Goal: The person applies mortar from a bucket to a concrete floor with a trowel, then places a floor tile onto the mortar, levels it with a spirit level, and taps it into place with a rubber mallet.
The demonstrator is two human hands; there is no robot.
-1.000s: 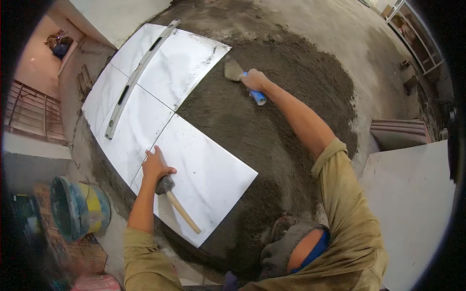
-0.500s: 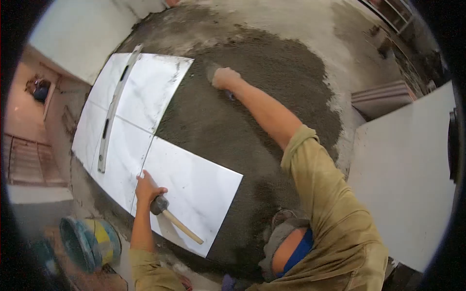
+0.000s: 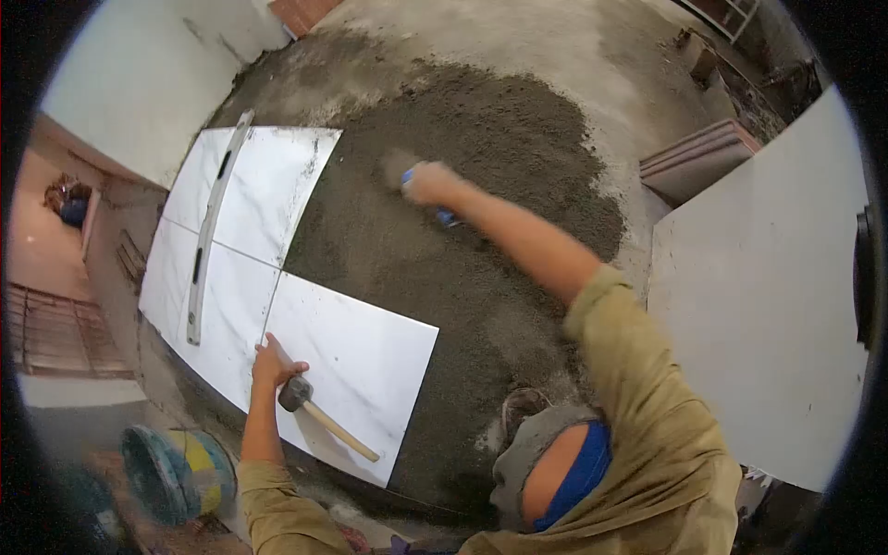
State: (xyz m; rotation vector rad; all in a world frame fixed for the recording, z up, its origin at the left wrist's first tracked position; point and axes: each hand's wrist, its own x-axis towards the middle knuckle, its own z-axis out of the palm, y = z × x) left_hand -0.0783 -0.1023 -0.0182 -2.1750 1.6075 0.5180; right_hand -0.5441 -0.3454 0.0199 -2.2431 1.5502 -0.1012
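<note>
We've got right hand [image 3: 433,183] gripping trowel [image 3: 408,177] round its blue handle [image 3: 448,218], blurry blade [image 3: 395,166] at dark mortar bed [image 3: 462,268], well right of marbled white tiles [image 3: 277,171]. Can't tell if blade's touching. Our left hand [image 3: 275,363] is open, fingers spread on nearest tile [image 3: 370,356], thumb right by head of mallet [image 3: 338,431]. Mallet's lying on same tile. Spirit level [image 3: 214,217] rests across other tiles.

The left hand [image 3: 274,363] lies palm down at the left edge of the nearest tile [image 3: 370,361] — thumb splayed, fingers forward. The right arm [image 3: 527,242] reaches out beyond that tile's far edge, the right hand [image 3: 432,183] curled closed — and blurred.
</note>
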